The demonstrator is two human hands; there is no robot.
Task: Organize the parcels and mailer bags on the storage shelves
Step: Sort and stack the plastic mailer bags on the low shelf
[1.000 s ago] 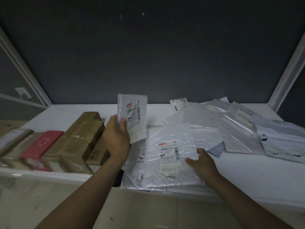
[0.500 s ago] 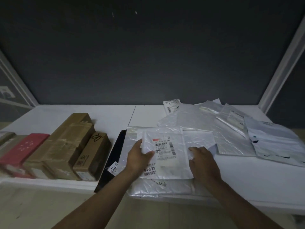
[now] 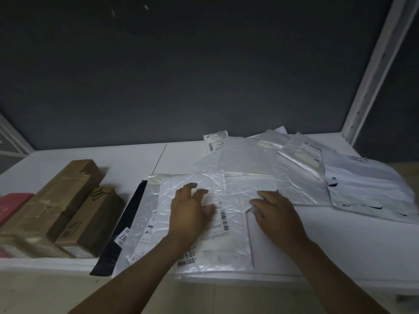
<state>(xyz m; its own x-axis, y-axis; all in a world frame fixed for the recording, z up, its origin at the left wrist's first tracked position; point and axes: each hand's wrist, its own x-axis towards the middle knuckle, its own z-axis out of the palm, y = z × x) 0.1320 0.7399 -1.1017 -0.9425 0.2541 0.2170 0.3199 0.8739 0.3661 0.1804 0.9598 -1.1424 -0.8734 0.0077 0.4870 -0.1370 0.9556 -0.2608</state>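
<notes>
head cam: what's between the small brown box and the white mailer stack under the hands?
A black mailer bag lies flat there, right edge under the white mailer stack, beside the small brown box. Shows in the head view.

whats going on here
A person is sorting mail on a white shelf. The left hand and right hand rest on a stack of silver mailers at the front edge. Other loose mailers lie to the right; brown boxes and a black bag sit to the left.
</notes>
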